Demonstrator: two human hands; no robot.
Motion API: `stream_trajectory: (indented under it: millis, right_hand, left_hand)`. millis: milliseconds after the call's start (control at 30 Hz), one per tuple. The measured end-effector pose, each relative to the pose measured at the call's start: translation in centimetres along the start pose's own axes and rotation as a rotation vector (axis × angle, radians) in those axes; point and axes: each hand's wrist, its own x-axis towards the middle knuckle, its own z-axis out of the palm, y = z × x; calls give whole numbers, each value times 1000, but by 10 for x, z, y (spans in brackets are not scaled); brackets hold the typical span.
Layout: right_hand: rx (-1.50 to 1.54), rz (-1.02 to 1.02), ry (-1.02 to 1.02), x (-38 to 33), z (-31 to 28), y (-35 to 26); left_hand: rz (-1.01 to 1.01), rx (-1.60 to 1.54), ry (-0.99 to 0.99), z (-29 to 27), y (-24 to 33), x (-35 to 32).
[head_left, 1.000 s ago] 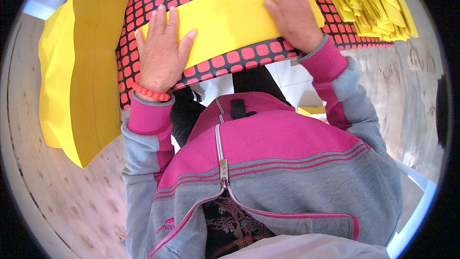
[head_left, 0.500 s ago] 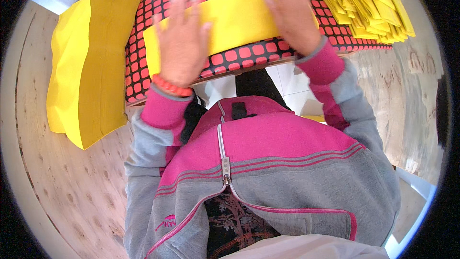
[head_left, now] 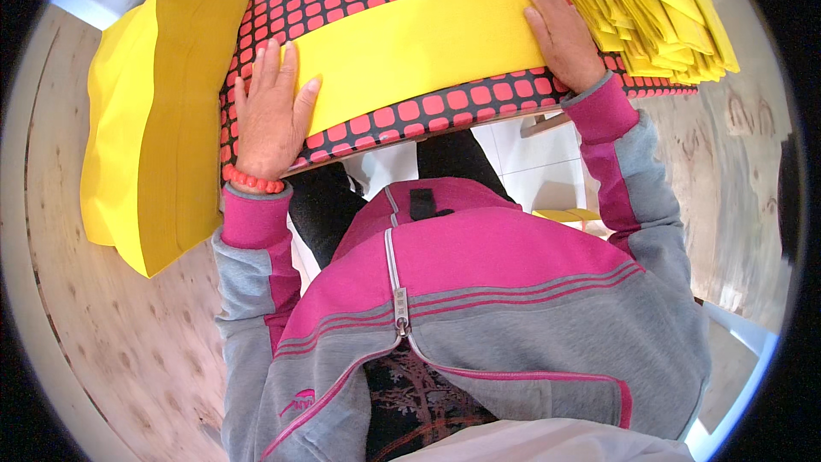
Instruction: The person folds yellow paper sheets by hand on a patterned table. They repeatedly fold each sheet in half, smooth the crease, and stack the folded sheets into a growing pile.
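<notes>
A long yellow strip of folded, cloth-like material lies flat across the table top, which is covered in a red-and-black checked pattern. My left hand, with a red beaded bracelet at the wrist, rests flat at the strip's left end, fingers spread and thumb over its edge. At the opposite end, my right hand lies with its fingers stretched out along the strip's short edge. Neither hand grips anything.
Several folded yellow pieces are piled at the table's right end. To the left, larger yellow sheets stand folded on a pale wooden board. Another wooden surface is at the right.
My hands have moved apart, the left one toward the strip's left end and the right one outward to its right end. Both hands were blurred over the strip before.
</notes>
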Motion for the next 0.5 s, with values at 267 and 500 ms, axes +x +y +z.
stream_trajectory:
  millis: [267,500]
  right_hand:
    - [201,-209,-17,23,6,-98]
    - [115,-171,-180,8,-8,-33]
  left_hand:
    - [337,-174,53,7,73,20]
    - [100,-123,31,-12,18,-28]
